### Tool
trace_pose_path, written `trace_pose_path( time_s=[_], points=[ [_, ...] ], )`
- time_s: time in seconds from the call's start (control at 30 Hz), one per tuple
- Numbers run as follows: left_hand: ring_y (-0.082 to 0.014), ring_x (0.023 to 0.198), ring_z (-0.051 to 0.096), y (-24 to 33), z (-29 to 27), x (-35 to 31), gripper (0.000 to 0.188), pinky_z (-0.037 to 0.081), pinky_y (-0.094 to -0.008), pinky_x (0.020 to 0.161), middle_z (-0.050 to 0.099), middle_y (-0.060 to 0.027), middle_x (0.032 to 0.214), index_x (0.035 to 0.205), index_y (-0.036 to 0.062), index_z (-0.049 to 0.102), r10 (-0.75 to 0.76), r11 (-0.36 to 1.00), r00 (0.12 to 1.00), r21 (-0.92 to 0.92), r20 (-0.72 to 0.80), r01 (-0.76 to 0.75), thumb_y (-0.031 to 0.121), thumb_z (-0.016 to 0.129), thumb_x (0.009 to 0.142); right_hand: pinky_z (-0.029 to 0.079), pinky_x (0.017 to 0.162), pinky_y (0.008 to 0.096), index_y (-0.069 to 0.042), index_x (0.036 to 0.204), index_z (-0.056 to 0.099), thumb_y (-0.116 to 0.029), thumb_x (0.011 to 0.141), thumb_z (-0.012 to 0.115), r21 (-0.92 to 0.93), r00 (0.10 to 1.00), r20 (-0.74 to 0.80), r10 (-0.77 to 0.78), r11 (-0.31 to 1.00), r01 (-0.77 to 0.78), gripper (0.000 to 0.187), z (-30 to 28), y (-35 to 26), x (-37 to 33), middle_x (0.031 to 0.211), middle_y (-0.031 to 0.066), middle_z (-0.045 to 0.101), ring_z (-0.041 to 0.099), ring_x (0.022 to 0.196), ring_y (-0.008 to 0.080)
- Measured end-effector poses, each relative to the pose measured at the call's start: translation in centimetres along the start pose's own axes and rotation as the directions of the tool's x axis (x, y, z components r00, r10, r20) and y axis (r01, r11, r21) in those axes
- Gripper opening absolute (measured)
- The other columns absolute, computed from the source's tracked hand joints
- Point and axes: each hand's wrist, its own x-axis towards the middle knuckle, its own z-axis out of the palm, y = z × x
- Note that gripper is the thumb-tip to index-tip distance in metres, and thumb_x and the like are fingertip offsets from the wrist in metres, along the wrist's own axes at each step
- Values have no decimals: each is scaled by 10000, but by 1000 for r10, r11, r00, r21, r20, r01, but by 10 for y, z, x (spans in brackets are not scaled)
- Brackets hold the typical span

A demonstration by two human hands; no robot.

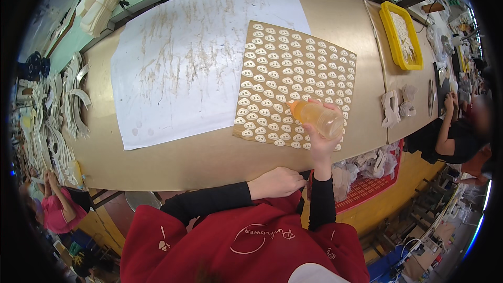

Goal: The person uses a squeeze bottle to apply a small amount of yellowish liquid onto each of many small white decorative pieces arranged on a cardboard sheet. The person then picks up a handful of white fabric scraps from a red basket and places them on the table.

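My right hand is wrapped round a clear squeeze bottle with an orange tip and yellowish liquid inside. The bottle is tilted, its tip pointing left over a brown sheet. Rows of small cream, rounded-triangle pieces, each with two dark dots, cover that sheet. Whether the tip touches a piece, I cannot tell. My left hand rests at the near table edge, fingers curled in, with nothing visible in them. Under the brown sheet's left part lies a large white sheet streaked with brownish marks.
Pale curved strips are piled at the table's left end. On the right stand a yellow tray of pale pieces and some cut pieces. A red crate sits below the table edge. Other people work at both sides.
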Motion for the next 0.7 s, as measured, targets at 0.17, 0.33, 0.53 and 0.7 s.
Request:
trace_pose_path(
  time_s=[0.17, 0.33, 0.53, 0.7],
  points=[
    [-242, 753, 662, 0, 0, 0, 135, 550, -366, 684, 655, -71, 773, 881, 54, 666, -6, 1000, 1000, -2, -2, 6, 141, 576, 832, 517, 974, 379, 10, 1268, 437, 32, 765, 796, 10, 1000, 30, -10, 1000, 10, 619, 2, 1, 1, 1260, 232, 598, 591, 1171, 264],
    [-240, 763, 664, 0, 0, -1, 132, 551, -365, 694, 660, -71, 781, 877, 53, 667, -8, 1000, 1000, 1, 8, 8, 137, 576, 831, 517, 976, 384, 2, 1272, 437, 32, 769, 794, 39, 999, 32, 6, 999, -7, 617, 5, 1, 0, 1255, 230, 598, 591, 1166, 265],
    [-237, 784, 668, 1, -1, -1, 143, 552, -360, 707, 677, -71, 817, 898, 54, 671, -22, 1000, 1000, 1, 18, 22, 135, 573, 835, 519, 972, 384, 2, 1271, 450, 23, 771, 797, 3, 998, 54, -23, 1000, 23, 610, 10, 3, 2, 1242, 224, 604, 602, 1147, 267],
    [-243, 740, 657, 5, 0, -3, 142, 544, -362, 672, 645, -71, 783, 933, 58, 661, -5, 1000, 1000, -15, 5, 5, 148, 570, 872, 527, 955, 379, 13, 1261, 466, 8, 766, 809, -100, 997, 57, -42, 994, 48, 602, 7, -1, -2, 1225, 213, 619, 614, 1129, 264]
  ],
)
